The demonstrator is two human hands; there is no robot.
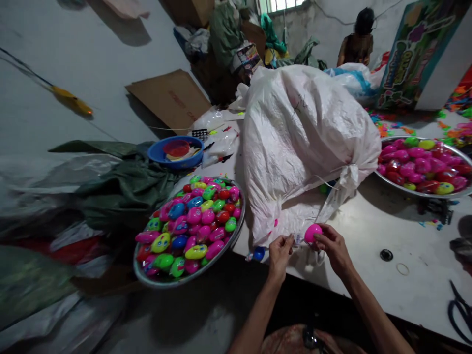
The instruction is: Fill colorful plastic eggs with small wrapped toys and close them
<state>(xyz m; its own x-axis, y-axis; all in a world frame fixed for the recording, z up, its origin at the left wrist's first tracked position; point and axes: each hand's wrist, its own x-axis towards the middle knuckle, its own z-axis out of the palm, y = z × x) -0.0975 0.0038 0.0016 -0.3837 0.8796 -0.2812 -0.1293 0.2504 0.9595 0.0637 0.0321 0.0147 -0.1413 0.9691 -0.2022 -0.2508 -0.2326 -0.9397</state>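
Near the front edge of the worktop [368,280], the right hand [335,247] is pinching a partly hidden, rounded pink piece [312,232]; the left hand [280,253], something clear, blurry [298,240].

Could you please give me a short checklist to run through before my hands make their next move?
1. Pink egg secure: ok, the right hand holds it by the fingertips.
2. Clear piece pinched: ok, the left hand has it beside the egg.
3. Clear piece lying smooth: cannot tell, too small to see.
4. Blue piece safe from falling: not ok, it sits right at the table's front edge by the white sack.
5. Scissors away from both hands: ok, they lie at the far right.
6. Left basin well supported: cannot tell, its underside is hidden.
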